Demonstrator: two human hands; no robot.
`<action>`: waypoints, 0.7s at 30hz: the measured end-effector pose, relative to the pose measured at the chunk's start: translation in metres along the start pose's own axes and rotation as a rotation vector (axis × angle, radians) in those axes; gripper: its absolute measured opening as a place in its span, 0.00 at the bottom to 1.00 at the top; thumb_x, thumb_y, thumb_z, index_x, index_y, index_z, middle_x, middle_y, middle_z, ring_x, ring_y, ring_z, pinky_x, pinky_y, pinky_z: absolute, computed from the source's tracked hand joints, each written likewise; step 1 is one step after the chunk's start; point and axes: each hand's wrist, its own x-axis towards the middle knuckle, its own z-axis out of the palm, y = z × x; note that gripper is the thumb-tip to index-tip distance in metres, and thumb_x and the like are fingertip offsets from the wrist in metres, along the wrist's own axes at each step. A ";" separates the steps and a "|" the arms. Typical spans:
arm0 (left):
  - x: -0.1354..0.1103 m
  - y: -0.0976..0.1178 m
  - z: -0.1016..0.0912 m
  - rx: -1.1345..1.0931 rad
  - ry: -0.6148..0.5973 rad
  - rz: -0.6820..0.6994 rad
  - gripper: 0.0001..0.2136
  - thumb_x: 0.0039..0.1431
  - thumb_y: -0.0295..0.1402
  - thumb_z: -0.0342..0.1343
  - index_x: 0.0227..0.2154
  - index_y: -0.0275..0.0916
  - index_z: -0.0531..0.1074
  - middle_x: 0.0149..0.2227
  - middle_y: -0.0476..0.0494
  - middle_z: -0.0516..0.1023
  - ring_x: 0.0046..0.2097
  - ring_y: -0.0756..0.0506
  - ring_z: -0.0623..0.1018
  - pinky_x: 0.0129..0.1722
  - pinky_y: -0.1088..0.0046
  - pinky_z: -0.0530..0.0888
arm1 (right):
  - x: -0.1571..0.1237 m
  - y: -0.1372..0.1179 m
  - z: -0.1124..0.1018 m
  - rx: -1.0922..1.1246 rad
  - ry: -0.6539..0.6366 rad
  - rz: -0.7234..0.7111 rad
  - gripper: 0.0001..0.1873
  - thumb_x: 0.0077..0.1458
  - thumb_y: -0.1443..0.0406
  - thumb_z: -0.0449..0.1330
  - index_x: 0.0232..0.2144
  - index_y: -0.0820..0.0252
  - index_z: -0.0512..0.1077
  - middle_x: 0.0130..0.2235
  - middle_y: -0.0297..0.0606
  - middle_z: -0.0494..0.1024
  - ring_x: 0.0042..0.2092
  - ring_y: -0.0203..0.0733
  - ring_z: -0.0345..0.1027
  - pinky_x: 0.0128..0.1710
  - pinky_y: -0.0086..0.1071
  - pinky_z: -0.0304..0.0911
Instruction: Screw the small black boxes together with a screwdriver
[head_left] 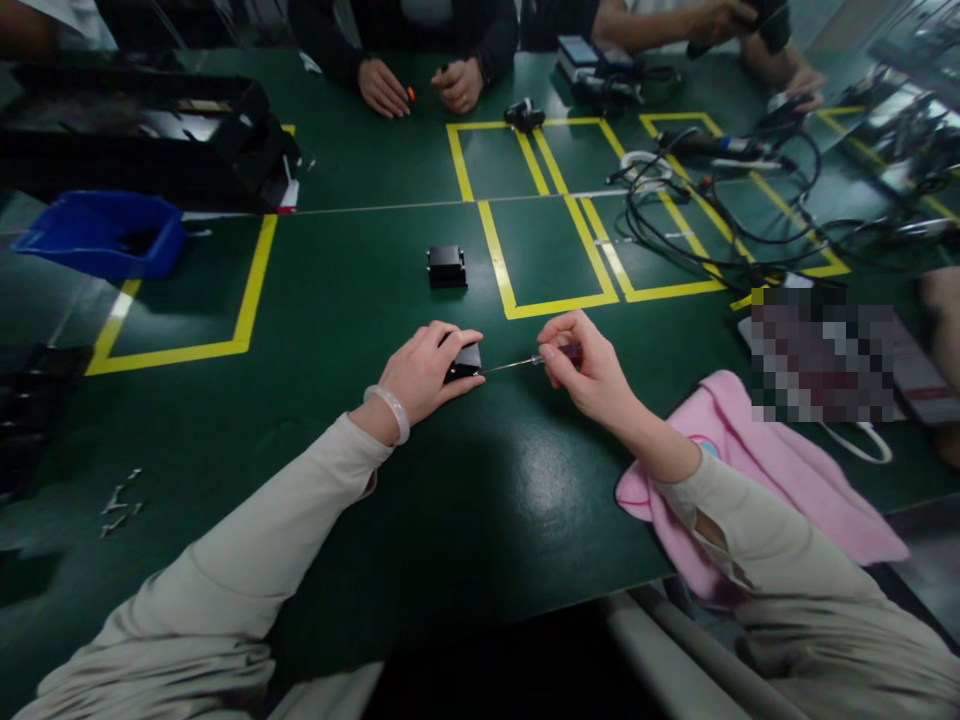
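Observation:
My left hand [426, 372] is closed around a small black box-shaped part [468, 358] on the green table, its thumb and fingers covering much of it. In my right hand [587, 366] is a screwdriver [571, 354] with a dark handle and a thin metal shaft. The shaft lies nearly level and points left, its tip at the right side of the black part. Whether the tip sits in a screw is too small to tell. A second black box-shaped part [447, 266] stands farther back on the table.
Several loose screws [116, 508] lie at left, below a blue bin [105, 235] and black trays [142, 140]. A pink cloth [757, 470] is under my right forearm. Cables [720, 215] tangle at back right. Across the table, a co-worker's hands [420, 88] rest near yellow tape outlines [562, 303].

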 end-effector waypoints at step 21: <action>0.001 0.001 -0.001 0.004 -0.015 -0.008 0.25 0.66 0.47 0.57 0.61 0.41 0.64 0.53 0.36 0.71 0.52 0.36 0.74 0.52 0.56 0.74 | 0.000 -0.001 0.001 0.001 -0.006 -0.007 0.11 0.68 0.55 0.59 0.38 0.55 0.66 0.26 0.27 0.67 0.24 0.32 0.61 0.27 0.31 0.55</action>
